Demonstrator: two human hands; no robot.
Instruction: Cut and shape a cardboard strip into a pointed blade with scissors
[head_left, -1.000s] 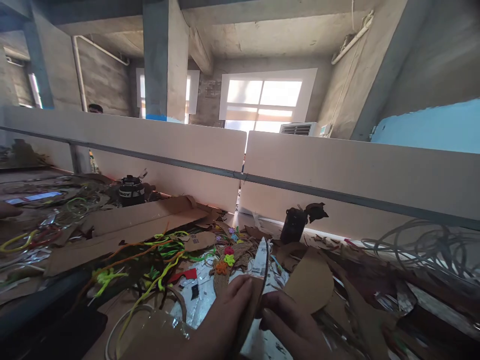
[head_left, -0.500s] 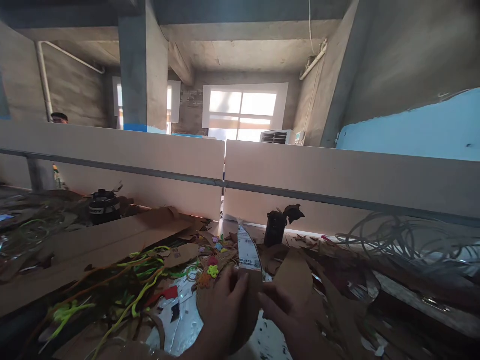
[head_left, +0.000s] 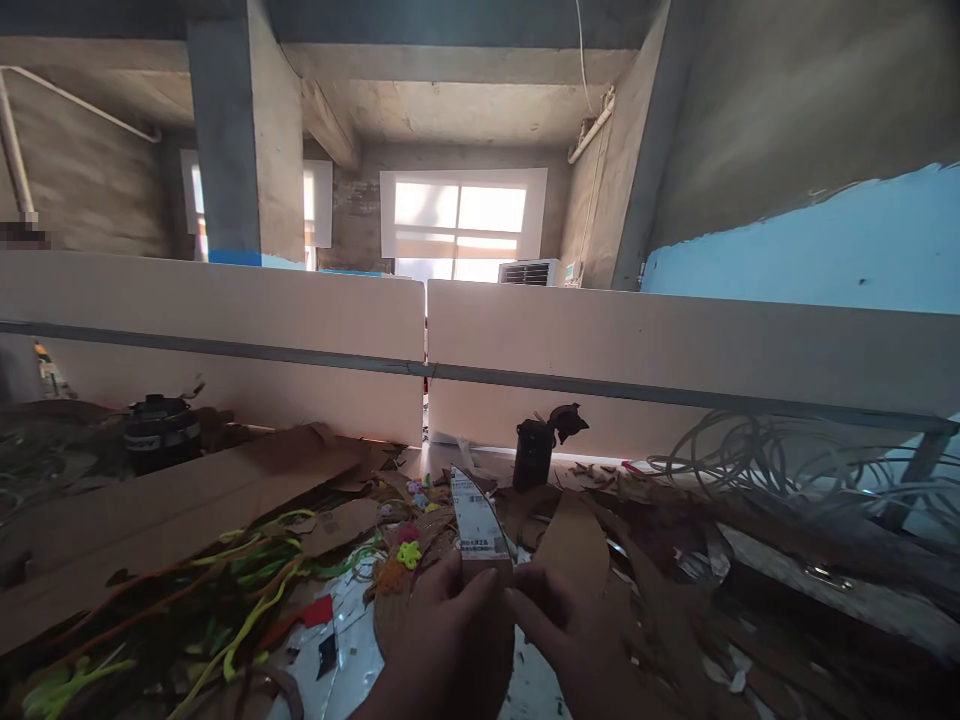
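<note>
A pointed, leaf-shaped cardboard piece (head_left: pixel 491 610) with a white printed label (head_left: pixel 477 518) at its upper end stands out between both hands. My left hand (head_left: pixel 439 620) grips its left side, the thumb lying on the cardboard. At the right edge, my right hand (head_left: pixel 559 615) holds the same piece with thumb and curled fingers. Another brown cardboard cutout (head_left: pixel 577 540) lies just beyond my right hand. Left of the label are a yellow-green flower (head_left: pixel 409 555) and an orange one (head_left: pixel 389 577).
Green and yellow fuzzy stems (head_left: pixel 251 600) lie at left, before a long cardboard sheet (head_left: pixel 225 490). A black container (head_left: pixel 533 455) stands behind the hands, a dark round jar (head_left: pixel 161 432) at back left. Clear tubing coils (head_left: pixel 720 455) sit at right, against a white partition (head_left: pixel 600 330).
The view has shifted to the right, so the scene sits further left. My right hand has come closer to the cardboard's edge and now touches it.
</note>
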